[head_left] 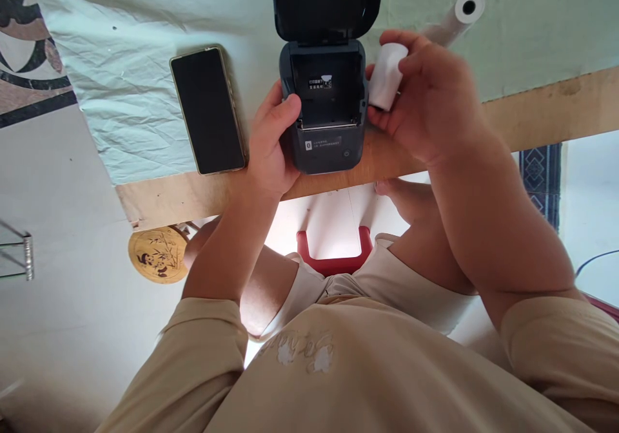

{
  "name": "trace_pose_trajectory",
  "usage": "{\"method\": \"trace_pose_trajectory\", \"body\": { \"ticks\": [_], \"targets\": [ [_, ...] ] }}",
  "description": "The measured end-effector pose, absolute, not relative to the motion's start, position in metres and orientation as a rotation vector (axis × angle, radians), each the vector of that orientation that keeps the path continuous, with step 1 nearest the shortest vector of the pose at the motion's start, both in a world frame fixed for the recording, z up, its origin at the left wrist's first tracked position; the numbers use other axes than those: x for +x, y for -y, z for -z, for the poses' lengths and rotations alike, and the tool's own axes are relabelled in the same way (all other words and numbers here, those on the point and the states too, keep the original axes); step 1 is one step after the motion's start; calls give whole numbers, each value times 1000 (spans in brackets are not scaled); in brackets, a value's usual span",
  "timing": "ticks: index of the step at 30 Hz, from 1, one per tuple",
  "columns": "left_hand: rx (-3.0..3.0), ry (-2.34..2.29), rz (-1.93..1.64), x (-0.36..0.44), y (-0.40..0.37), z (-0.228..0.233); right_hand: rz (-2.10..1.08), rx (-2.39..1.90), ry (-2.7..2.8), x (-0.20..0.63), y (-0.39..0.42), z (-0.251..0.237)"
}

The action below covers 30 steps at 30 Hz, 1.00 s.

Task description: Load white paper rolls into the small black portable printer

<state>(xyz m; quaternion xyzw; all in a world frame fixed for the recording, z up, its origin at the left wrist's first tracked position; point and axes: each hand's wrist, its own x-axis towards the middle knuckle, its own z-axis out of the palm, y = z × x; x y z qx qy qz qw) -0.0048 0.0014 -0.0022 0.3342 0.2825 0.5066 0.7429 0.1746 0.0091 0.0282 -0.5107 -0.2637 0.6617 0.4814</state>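
Note:
A dark label printer [331, 153] sits at the table's near edge with its black lid [329, 1] raised. Inside its bay [333, 107] I see a small printed label and no roll. My left hand [275, 140] grips the printer's left side, thumb over the rim. Just right of the printer, my right hand [425, 91] holds a small white paper roll [387, 75] between thumb and fingers, tilted. Some of the right fingers are hidden behind the roll and beside the printer's wall.
A phone [207, 111] with a dark screen lies left of the printer. Another white paper roll [457, 17] lies behind my right hand. A pale green cloth [140, 85] covers the table, leaving a wooden edge [546, 107] bare. Below are a red stool [333, 265] and a round wooden seat [158, 254].

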Motion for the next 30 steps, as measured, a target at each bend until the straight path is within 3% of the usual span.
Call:
{"method": "trace_pose_trajectory", "body": {
  "ticks": [5, 11, 16, 21, 30],
  "targets": [
    [769, -685, -1120, -3, 0, 2, -1298, -1280, 1028, 174, -3, -22],
    [785, -687, -1131, -1, 0, 3, -464, -1490, 1751, 176, 12, -41],
    [794, -755, -1092, -1, 1, -2, -100, -1238, 1983, 170, 10, -42],
    [796, -781, -1114, 0, 2, -2, -18, -1271, 2093, 158, 5, -39],
    [858, -796, -1084, -1, 3, -4, -182, -1443, 2164, 159, 6, -38]
  ]
}}
